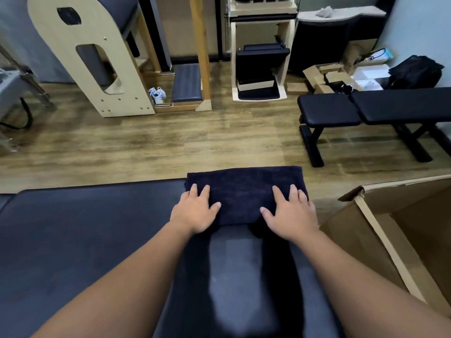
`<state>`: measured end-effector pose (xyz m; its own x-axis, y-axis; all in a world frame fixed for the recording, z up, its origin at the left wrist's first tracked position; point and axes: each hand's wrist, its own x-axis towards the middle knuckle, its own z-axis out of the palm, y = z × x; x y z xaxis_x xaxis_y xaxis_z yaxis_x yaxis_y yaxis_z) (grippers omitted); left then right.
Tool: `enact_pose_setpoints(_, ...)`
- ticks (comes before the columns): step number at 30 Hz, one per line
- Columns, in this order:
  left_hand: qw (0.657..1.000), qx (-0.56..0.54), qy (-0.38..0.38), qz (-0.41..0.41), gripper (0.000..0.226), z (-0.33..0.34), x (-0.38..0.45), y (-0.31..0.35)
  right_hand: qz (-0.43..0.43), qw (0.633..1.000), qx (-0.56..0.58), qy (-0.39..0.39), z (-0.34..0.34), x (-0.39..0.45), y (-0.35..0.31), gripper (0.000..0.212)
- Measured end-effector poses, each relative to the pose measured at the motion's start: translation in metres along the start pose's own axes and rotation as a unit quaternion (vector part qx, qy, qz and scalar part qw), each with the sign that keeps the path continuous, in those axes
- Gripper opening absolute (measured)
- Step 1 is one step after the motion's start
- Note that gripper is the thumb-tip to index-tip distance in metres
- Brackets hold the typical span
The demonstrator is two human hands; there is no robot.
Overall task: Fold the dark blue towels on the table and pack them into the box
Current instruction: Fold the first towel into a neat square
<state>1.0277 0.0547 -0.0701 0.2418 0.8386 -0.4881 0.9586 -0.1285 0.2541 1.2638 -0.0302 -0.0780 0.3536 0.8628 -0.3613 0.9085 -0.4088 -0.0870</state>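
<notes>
A dark blue towel point(244, 191), folded into a rectangle, lies at the far edge of the dark padded table point(85, 240). My left hand point(195, 211) rests flat on the towel's left end with fingers spread. My right hand point(291, 211) presses flat on its right end, fingers straight. An open cardboard box point(402, 240) stands to the right of the table, its flaps up; its inside looks brown and I see no towel in the visible part.
Beyond the table is a wooden floor. A black bench point(366, 108) stands at the right, wooden exercise equipment point(97, 57) at the back left, and small cardboard boxes point(327, 76) plus a black bag point(415, 69) at the back right.
</notes>
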Motion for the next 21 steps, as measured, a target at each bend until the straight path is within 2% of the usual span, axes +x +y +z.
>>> enact_pose_setpoints(3, 0.999, -0.038, -0.007, 0.014, 0.071, -0.012, -0.003, -0.005, -0.001, 1.000, 0.021, -0.015, -0.008, 0.003, 0.002, 0.081)
enact_pose_setpoints(7, 0.995, -0.094, 0.021, 0.014, 0.061, -0.016, -0.033, -0.022, 0.018, 0.999, 0.031, -0.014, -0.010, -0.012, -0.013, 0.076)
enact_pose_setpoints(11, 0.985, -0.168, 0.016, -0.044, 0.059, -0.005, -0.076, -0.058, -0.029, 0.998, 0.050, 0.023, 0.005, -0.051, -0.043, 0.073)
enact_pose_setpoints(14, 0.975, -0.202, 0.007, -0.090, 0.060, 0.010, -0.115, -0.094, -0.081, 0.991, 0.105, 0.019, 0.019, -0.080, -0.070, 0.060)
enact_pose_setpoints(16, 0.967, -0.230, 0.006, -0.112, 0.057, 0.024, -0.145, -0.122, -0.113, 0.984, 0.137, -0.031, 0.028, -0.100, -0.090, 0.055)
enact_pose_setpoints(19, 0.949, -0.279, 0.024, -0.142, 0.041, 0.044, -0.200, -0.169, -0.164, 0.968, 0.127, -0.139, 0.047, -0.141, -0.131, 0.061)
enact_pose_setpoints(21, 0.937, -0.307, 0.032, -0.166, 0.036, 0.058, -0.237, -0.199, -0.200, 0.957, 0.111, -0.178, 0.061, -0.172, -0.162, 0.065)
